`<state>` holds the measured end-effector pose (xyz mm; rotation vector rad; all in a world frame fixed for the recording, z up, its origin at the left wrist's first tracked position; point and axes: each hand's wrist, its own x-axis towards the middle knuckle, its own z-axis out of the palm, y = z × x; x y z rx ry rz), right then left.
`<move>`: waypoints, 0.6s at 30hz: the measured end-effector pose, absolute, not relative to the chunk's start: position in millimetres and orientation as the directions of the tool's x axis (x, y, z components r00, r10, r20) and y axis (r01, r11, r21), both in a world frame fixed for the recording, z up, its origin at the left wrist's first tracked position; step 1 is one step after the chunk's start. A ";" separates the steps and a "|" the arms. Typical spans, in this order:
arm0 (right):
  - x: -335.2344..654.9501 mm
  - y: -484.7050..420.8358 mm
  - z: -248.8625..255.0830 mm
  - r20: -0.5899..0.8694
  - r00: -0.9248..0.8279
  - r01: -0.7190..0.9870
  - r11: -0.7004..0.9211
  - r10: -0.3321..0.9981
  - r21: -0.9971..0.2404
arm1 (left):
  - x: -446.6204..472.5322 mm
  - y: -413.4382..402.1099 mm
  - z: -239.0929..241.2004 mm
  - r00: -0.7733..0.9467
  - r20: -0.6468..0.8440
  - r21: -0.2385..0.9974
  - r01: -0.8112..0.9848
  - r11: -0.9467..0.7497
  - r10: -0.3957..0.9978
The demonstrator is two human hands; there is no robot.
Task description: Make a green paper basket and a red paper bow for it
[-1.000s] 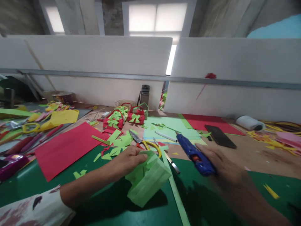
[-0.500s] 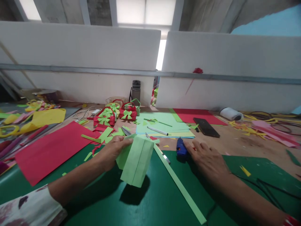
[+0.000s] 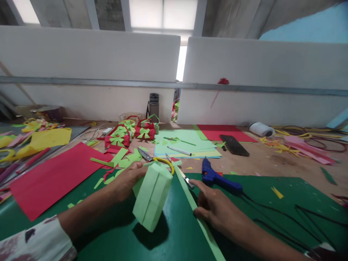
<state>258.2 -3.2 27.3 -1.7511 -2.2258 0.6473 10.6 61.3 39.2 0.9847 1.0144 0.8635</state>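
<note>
Pale green paper, folded into a boxy shape, made up the small box (image 3: 152, 197) that I watched over the head camera, tilted just above the green mat (image 3: 108, 232), its shadow falling beneath it. The left hand (image 3: 129, 183) gripped its far left edge, with part of the fingers hidden from me behind the paper.

Right of the box, a long pale green strip (image 3: 187, 192) ran slantwise across the mat. The right hand (image 3: 214, 204) was over there, thumb and forefinger spread apart, the thumb at the strip and the forefinger by the end of a cutter (image 3: 190, 184); I could not tell whether either fingertip pressed down.

Just beyond the box I had scissors (image 3: 145, 155), partly covered by it. A blue glue gun (image 3: 217, 178) lay farther to its right, past the strip. Left of the box was a red sheet (image 3: 59, 177); well beyond it stood red baskets with green bows (image 3: 118, 137), a dark bottle (image 3: 154, 107) behind them, and light green sheets (image 3: 187, 143) bearing a pen (image 3: 179, 151).
</note>
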 end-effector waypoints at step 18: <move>241.6 10.9 21.2 -0.067 -0.217 0.771 0.129 0.974 -0.624 | 19.0 51.2 27.6 0.671 -0.250 0.929 -0.035 0.367 0.698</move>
